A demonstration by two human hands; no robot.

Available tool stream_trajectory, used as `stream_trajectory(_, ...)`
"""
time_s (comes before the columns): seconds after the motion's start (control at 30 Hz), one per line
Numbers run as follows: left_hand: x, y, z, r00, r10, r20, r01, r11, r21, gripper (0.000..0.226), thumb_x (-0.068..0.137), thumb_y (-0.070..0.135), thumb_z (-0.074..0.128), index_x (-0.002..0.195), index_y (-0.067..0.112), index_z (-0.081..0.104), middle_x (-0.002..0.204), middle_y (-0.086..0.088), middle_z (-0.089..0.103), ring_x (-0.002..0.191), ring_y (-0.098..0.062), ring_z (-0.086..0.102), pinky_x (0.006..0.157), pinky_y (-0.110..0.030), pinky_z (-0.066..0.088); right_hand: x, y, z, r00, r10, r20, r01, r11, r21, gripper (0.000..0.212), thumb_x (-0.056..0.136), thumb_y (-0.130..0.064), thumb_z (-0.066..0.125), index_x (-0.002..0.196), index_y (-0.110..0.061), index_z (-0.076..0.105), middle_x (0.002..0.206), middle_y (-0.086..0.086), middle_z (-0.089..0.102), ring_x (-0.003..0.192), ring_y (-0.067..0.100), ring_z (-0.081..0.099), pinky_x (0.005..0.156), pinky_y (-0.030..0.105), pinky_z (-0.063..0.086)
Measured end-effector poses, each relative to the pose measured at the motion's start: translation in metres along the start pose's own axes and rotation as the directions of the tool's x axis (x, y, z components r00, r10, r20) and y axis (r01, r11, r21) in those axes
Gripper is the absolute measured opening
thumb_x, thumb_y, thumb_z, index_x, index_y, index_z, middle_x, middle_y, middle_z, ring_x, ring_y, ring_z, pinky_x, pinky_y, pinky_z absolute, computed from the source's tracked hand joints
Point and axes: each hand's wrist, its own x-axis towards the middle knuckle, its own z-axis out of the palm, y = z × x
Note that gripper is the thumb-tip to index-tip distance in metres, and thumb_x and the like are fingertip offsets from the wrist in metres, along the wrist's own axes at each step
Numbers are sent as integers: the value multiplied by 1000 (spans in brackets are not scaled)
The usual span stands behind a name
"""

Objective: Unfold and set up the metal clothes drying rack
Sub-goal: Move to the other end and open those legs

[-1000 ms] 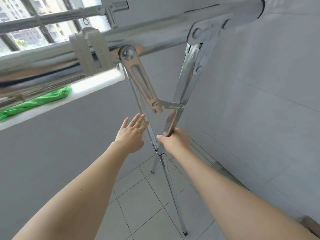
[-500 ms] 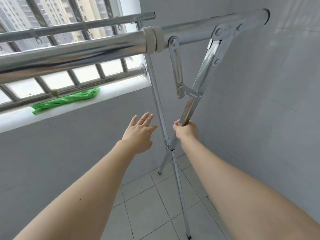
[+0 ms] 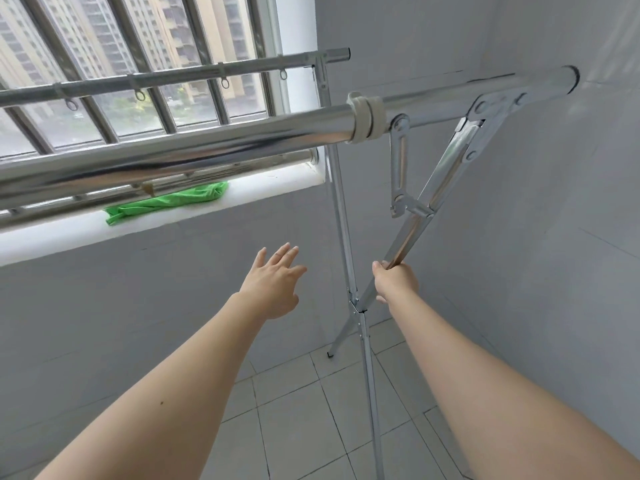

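right hand (image 3: 398,280) grips the shiny metal drying rack's slanted leg (image 3: 414,230) at frame centre; left hand (image 3: 275,284) hovers spread, empty.

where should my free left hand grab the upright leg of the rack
Grip the upright leg on its bare straight stretch above the crossing joint, coming from its left. The left hand is already open on that side, and the right hand holds the slanted leg.

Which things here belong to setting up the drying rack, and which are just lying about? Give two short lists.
Belongs to the job:
top rail
slanted leg, gripped by the right hand
folding brace
left hand, open, touching nothing

Just lying about:
green cloth on the windowsill
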Motion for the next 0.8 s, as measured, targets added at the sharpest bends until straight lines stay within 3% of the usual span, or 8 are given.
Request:
stream_trajectory(0.17,-24,-6,3,999,-31,13,31,999,-11,60,90,32,51,146,26,29,161,-5,3,147,-17,-4,119,-49,0,-22,1,-7,998,42,39,-33,980,-198,51,97,-41,37,128,-4,54,127,17,60,116,36,59,99,47,50)
stream_trajectory(0.3,-47,-16,4,997,-71,20,71,997,-30,61,90,32,51,146,26,27,161,-4,4,148,-17,-3,119,-49,1,-52,0,-1,997,-1,73,30,917,-399,50,98,-39,35,126,-1,53,127,18,61,116,35,59,98,38,49)
stream_trajectory(0.37,-61,-24,1,995,-97,13,98,994,-56,62,90,31,51,146,26,26,161,-4,4,147,-17,-2,119,-48,1,-69,-6,9,984,-117,137,169,859,-484,40,98,-34,36,109,-2,57,121,20,62,116,35,57,93,34,45)
stream_trajectory(0.43,-77,-34,-1,992,-128,3,128,986,-108,62,90,30,51,147,27,26,161,-3,5,147,-16,-1,119,-48,1,-89,-14,25,944,-225,240,322,781,-535,33,98,-31,38,79,-9,53,98,18,60,105,34,59,84,32,45)
stream_trajectory(0.5,-99,-48,-1,984,-179,-9,175,971,-165,62,90,29,51,147,27,26,161,-2,7,147,-16,0,119,-47,1,-114,-21,46,897,-295,331,438,706,-557,34,97,-32,41,69,-15,54,91,15,59,100,34,60,80,32,44)
stream_trajectory(0.63,-163,-93,9,953,-302,8,295,925,-240,62,90,28,50,147,26,25,160,-2,11,147,-15,5,118,-45,2,-174,-33,103,789,-388,476,609,591,-529,28,95,-29,48,96,-13,71,110,13,71,111,32,61,86,32,47)
stream_trajectory(0.8,-284,-183,28,857,-505,103,509,798,-322,62,90,27,49,147,25,25,158,-1,19,144,-20,17,117,-42,15,-279,-38,200,628,-429,650,773,445,-452,29,94,-26,49,111,-15,70,121,6,69,117,28,59,93,31,46)
